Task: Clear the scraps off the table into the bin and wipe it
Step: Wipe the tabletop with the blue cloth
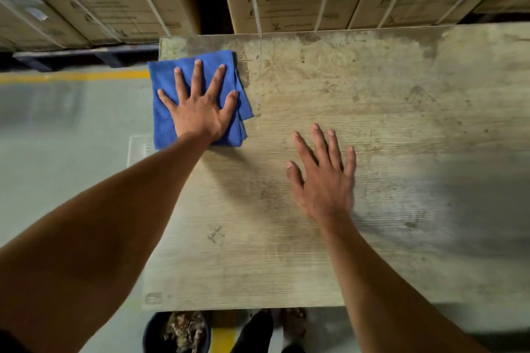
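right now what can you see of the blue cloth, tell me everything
The blue cloth looks like soft microfibre, folded into a rough square with layered edges showing on its right side. It lies flat at the far left corner of the wooden table, its left edge hanging slightly past the table's edge. The left hand presses on it, palm down, fingers spread straight. Nothing else touches it.

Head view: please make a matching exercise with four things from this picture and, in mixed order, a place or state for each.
Things:
1. blue cloth
2. left hand
3. right hand
4. bin

Places or states:
A. on the floor below the near table edge, scraps inside
B. fingers spread, pressing on the cloth
C. folded, at the far left corner of the table
D. flat over bare wood, holding nothing

Pairs: 1-C, 2-B, 3-D, 4-A
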Demonstrator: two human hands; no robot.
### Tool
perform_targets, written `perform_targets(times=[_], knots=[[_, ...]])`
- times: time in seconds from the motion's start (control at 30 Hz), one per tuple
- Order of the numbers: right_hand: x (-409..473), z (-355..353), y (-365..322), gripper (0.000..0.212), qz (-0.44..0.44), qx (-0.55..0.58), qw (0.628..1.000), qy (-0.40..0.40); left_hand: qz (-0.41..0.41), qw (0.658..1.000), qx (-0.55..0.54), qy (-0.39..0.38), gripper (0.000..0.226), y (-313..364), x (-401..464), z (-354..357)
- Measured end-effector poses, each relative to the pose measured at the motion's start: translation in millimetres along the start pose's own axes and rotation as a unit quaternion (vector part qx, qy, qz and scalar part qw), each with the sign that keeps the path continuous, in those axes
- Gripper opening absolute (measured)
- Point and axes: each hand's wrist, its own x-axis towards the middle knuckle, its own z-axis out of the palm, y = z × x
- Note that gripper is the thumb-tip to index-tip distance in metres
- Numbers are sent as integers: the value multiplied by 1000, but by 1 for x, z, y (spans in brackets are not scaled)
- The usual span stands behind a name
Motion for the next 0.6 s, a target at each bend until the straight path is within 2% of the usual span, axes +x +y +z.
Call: perform_targets(times=[0.2, 0.3, 0.43, 0.6], knots=[[5, -13, -4, 66, -2, -11, 1000, -11, -3, 1000, 2, -20, 71, 17, -155, 36], [34, -21, 11, 64, -36, -23, 999, -12, 30, 998, 9, -45, 71, 36, -188, 47], [92, -19, 31, 71, -41, -15, 999, -6, 60, 997, 15, -38, 71, 45, -145, 41], [109, -10, 34, 72, -28, 16, 999, -2, 48, 999, 10, -9, 73, 73, -27, 24]])
